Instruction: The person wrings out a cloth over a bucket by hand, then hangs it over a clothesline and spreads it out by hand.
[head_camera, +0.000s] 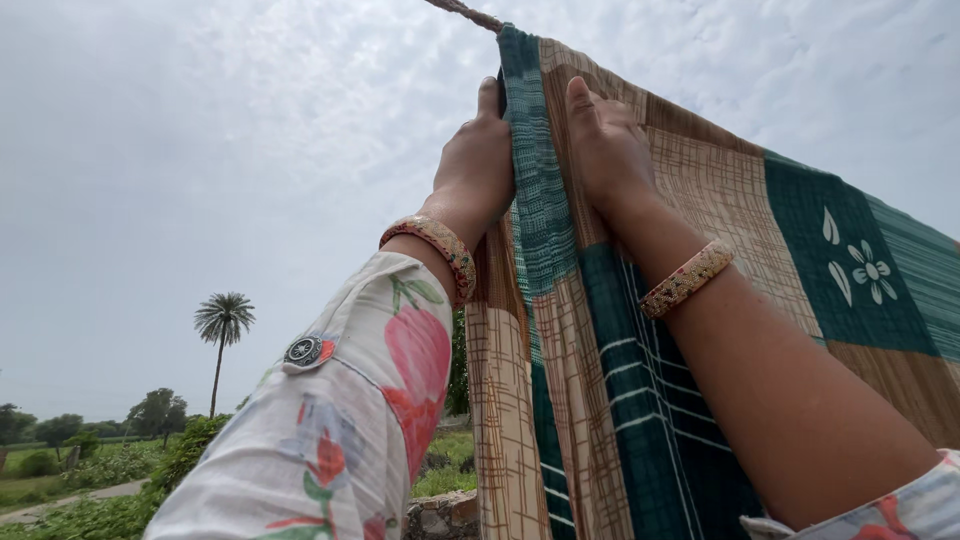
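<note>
A large patterned cloth (720, 200) in green, brown and beige, with a white flower print, hangs over a rope line (465, 12) at the top of the head view. My left hand (478, 160) grips the cloth's left edge just below the rope. My right hand (605, 140) lies flat on the cloth beside it, fingers pointing up. Both wrists wear beaded bangles, and my sleeves are white with a red floral print.
Overcast sky fills the left and top. A tall palm tree (222, 318) stands far off at the left, with bushes, fields and a path below. A low stone wall (440, 515) shows under the cloth's left edge.
</note>
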